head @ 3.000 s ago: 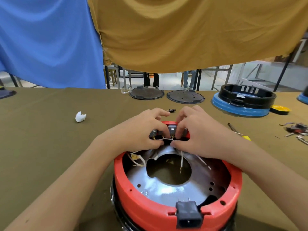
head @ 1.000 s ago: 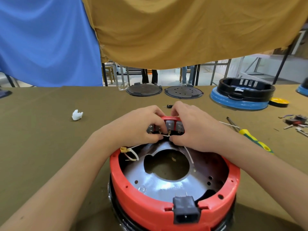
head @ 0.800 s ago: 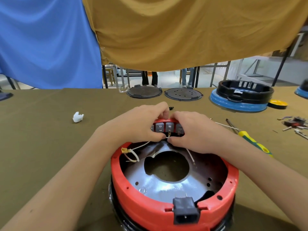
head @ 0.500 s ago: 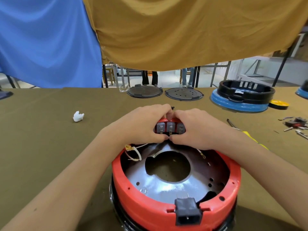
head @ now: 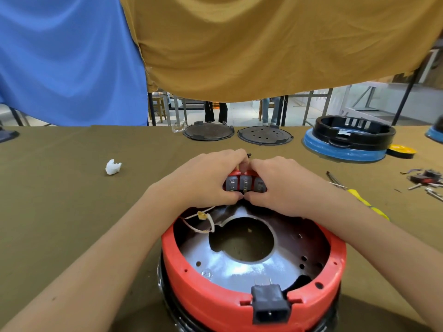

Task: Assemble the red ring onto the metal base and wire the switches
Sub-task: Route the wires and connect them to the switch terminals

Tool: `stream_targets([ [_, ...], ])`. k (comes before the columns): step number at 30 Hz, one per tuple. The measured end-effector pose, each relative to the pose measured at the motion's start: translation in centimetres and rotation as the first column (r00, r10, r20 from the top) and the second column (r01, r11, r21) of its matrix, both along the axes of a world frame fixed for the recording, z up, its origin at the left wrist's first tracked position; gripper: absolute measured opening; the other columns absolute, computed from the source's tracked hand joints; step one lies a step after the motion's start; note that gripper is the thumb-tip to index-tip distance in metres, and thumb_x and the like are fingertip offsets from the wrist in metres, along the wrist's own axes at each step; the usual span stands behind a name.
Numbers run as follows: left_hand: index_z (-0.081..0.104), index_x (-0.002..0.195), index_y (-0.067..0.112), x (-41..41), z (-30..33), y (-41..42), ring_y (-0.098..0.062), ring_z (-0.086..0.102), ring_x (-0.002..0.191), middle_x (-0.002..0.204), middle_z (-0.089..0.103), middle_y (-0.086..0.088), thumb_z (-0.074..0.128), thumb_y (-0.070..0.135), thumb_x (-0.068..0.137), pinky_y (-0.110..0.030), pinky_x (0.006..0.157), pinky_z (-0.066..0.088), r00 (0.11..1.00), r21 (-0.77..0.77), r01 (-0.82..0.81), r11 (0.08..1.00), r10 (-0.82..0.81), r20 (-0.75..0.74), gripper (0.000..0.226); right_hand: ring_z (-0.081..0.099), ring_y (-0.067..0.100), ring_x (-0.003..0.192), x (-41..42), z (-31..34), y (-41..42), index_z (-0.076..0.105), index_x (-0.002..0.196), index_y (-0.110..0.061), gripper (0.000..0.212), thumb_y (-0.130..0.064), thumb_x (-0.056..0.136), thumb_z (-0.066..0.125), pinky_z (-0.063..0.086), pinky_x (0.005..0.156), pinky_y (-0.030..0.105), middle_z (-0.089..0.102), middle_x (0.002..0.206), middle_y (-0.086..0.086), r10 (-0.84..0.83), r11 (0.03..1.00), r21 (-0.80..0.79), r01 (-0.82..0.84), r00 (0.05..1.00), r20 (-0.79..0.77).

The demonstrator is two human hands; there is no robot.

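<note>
Both hands [head: 211, 178] [head: 282, 185] around the switches [head: 243, 183] on the red ring [head: 215, 293] (metal base [head: 239, 267] inside)

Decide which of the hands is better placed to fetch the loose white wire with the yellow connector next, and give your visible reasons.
Left. The left hand grips the red ring beside the grey switches, right above the white wire with the yellow connector. The right hand would probably have to cross over.

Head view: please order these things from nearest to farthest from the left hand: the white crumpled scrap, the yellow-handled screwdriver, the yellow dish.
Measured from the left hand:
1. White crumpled scrap, on the cloth to the hand's left.
2. Yellow-handled screwdriver, on the right, partly behind the right forearm.
3. Yellow dish, far right, beside the blue and black housing.
</note>
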State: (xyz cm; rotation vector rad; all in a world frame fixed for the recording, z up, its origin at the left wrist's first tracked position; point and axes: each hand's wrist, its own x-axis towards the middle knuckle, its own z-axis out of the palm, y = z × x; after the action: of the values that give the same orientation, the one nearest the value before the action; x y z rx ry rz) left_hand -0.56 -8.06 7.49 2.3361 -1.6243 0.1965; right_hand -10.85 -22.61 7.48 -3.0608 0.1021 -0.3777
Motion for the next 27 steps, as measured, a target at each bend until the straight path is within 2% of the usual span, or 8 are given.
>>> stream_targets([
  [3,0.048,0.109,0.025,-0.2,0.0,0.2,-0.013,0.056,0.088,0.103,0.060,0.009,0.075,0.033,0.080,-0.033,0.076,0.047,1.000,-0.012,-0.009,1.000,0.009,-0.027,0.041,0.055,0.020,0.082,-0.1,-0.2,-0.1,0.054,0.106,-0.021,0.035,-0.046,0.085,0.066,0.042,0.067,0.031,0.062,0.098,-0.001,-0.005,1.000,0.028,0.005,1.000,0.002],
  [7,0.044,0.112,0.030,-0.2,0.0,1.0,-0.010,0.059,0.086,0.105,0.060,0.009,0.075,0.026,0.078,-0.033,0.075,0.051,0.991,-0.012,-0.014,1.000,0.012,-0.134,0.046,0.059,0.019,0.089,-0.6,-0.3,-0.2,0.054,0.113,-0.024,0.040,-0.049,0.084,0.066,0.052,0.079,0.038,0.062,0.102,-0.004,0.021,0.997,0.078,-0.020,1.000,-0.015],
  [10,0.041,0.126,0.028,-0.1,-0.2,1.6,-0.014,0.060,0.096,0.119,0.059,0.007,0.074,0.030,0.083,-0.034,0.084,0.050,0.987,0.036,-0.087,0.996,0.091,-0.131,0.055,0.059,0.019,0.091,-0.7,-0.3,-0.1,0.053,0.116,-0.024,0.041,-0.048,0.085,0.065,0.052,0.081,0.039,0.061,0.104,-0.004,0.022,0.998,0.063,-0.021,1.000,-0.018],
  [12,0.043,0.132,0.027,-0.1,-0.3,1.6,-0.016,0.059,0.099,0.119,0.062,0.006,0.071,0.036,0.086,-0.036,0.086,0.050,0.988,0.084,-0.126,0.988,0.133,-0.083,0.055,0.059,0.019,0.091,-0.7,-0.3,-0.1,0.053,0.115,-0.023,0.040,-0.046,0.086,0.065,0.052,0.082,0.039,0.061,0.104,-0.004,0.020,0.997,0.075,-0.019,1.000,-0.017],
  [15,0.052,0.122,0.026,-0.4,-0.1,1.2,-0.015,0.058,0.094,0.110,0.063,0.006,0.067,0.039,0.087,-0.034,0.080,0.048,0.989,0.112,-0.142,0.984,0.145,-0.021,0.040,0.059,0.020,0.091,-0.7,-0.3,-0.1,0.053,0.114,-0.022,0.038,-0.044,0.086,0.066,0.052,0.081,0.039,0.062,0.104,-0.003,0.017,0.997,0.073,-0.016,1.000,-0.020],
  [19,0.051,0.114,0.023,-0.6,0.1,0.9,-0.017,0.056,0.090,0.104,0.061,0.004,0.065,0.038,0.088,-0.034,0.075,0.046,0.987,0.140,-0.155,0.978,0.159,-0.017,0.033,0.059,0.019,0.091,-0.7,-0.3,0.0,0.054,0.114,-0.022,0.037,-0.044,0.087,0.066,0.052,0.080,0.038,0.062,0.103,-0.003,0.008,0.997,0.071,-0.006,1.000,-0.026],
  [23,0.049,0.120,0.025,-0.4,-0.2,1.1,-0.017,0.057,0.096,0.109,0.061,0.006,0.065,0.038,0.089,-0.033,0.078,0.046,0.989,0.114,-0.147,0.983,0.149,-0.014,0.037,0.059,0.018,0.093,-0.8,-0.3,0.1,0.053,0.117,-0.023,0.041,-0.045,0.086,0.066,0.052,0.082,0.037,0.061,0.106,-0.004,0.004,0.998,0.066,-0.001,0.999,-0.049],
  [27,0.040,0.130,0.032,-0.5,-0.4,1.4,-0.015,0.057,0.102,0.123,0.051,0.007,0.071,0.029,0.086,-0.033,0.087,0.049,0.993,0.026,-0.052,0.998,0.054,-0.109,0.054,0.055,0.017,0.104,-1.4,0.3,-0.2,0.047,0.129,-0.024,0.057,-0.044,0.081,0.072,0.048,0.090,0.035,0.056,0.118,-0.005,0.029,0.993,0.120,-0.022,0.998,-0.051],
])
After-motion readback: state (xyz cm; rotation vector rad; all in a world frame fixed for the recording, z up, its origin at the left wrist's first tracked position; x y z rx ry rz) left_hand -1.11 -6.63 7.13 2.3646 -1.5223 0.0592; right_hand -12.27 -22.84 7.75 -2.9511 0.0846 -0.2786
